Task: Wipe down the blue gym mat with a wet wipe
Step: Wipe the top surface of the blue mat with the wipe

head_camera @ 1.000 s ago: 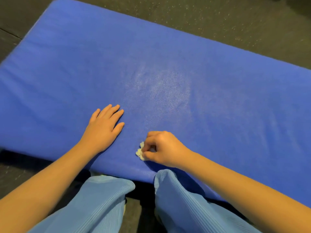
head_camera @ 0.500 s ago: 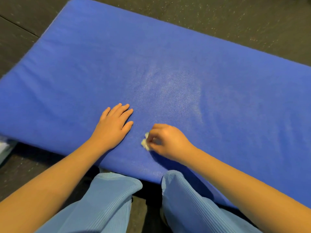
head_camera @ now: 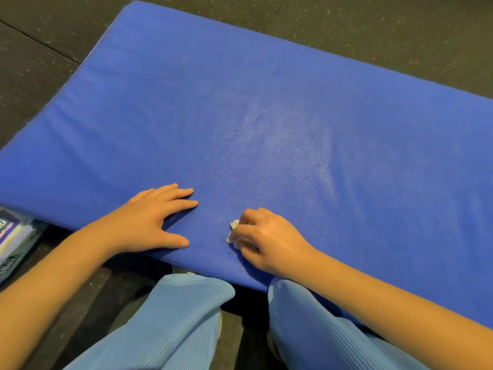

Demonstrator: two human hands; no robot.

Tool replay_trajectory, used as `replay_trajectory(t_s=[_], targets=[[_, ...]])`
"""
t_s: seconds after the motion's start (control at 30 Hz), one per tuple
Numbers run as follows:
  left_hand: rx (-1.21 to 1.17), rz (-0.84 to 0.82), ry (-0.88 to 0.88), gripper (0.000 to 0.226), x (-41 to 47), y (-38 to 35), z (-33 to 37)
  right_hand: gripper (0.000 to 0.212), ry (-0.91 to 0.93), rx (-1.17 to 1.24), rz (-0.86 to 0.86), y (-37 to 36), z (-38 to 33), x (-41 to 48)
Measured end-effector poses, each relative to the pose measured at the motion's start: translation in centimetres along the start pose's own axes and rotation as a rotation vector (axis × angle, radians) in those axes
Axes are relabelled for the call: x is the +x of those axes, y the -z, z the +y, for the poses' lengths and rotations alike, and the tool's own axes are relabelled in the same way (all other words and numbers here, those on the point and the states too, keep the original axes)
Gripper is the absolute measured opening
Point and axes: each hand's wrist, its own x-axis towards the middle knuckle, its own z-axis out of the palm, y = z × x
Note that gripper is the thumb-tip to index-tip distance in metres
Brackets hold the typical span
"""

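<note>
Mid-wipe near mat [head_camera: 266, 116] front edge: right hand [head_camera: 266, 236] pinches balled wet wipe [head_camera: 233, 231], left hand [head_camera: 152, 220] flat, bracing. Next prob. needs strokes w/ steady pressure toward far edge.

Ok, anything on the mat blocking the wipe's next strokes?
Only the left hand, flat on the blue gym mat just left of the wet wipe in the right hand. Ahead and rightward, nothing visible.

Open run of blue mat [head_camera: 266, 116] ahead and to the right, out to the far edge. Only a narrow gap between flat left hand [head_camera: 152, 220] and right hand [head_camera: 269, 240] clutching the wipe [head_camera: 234, 224]. Near edge hemmed by trouser legs [head_camera: 181, 316]; packet [head_camera: 13, 236] on the floor [head_camera: 373, 28] beside the near left corner.
</note>
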Motion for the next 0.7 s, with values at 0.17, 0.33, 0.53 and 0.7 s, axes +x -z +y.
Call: replay_trajectory(t_s=[0.17,0.33,0.53,0.7], targets=[[0.278,-0.132,0.003,0.106,-1.9,-0.6,-2.8,0.074,-0.007,-0.069,-0.243,1.7,-0.9,-1.7],[0.416,0.19,-0.154,0.11,-2.1,-3.0,-3.8,0.089,0.063,-0.572,-0.338,0.7,-3.0,-1.7],[0.563,0.322,-0.256,0.1,-1.6,-2.3,-4.4,0.069,0.015,-0.376,-0.133,0.8,-2.7,-2.2],[0.613,0.389,-0.332,0.096,-1.1,-0.8,-3.1,0.059,0.012,-0.289,-0.065,4.0,-2.0,-3.4]])
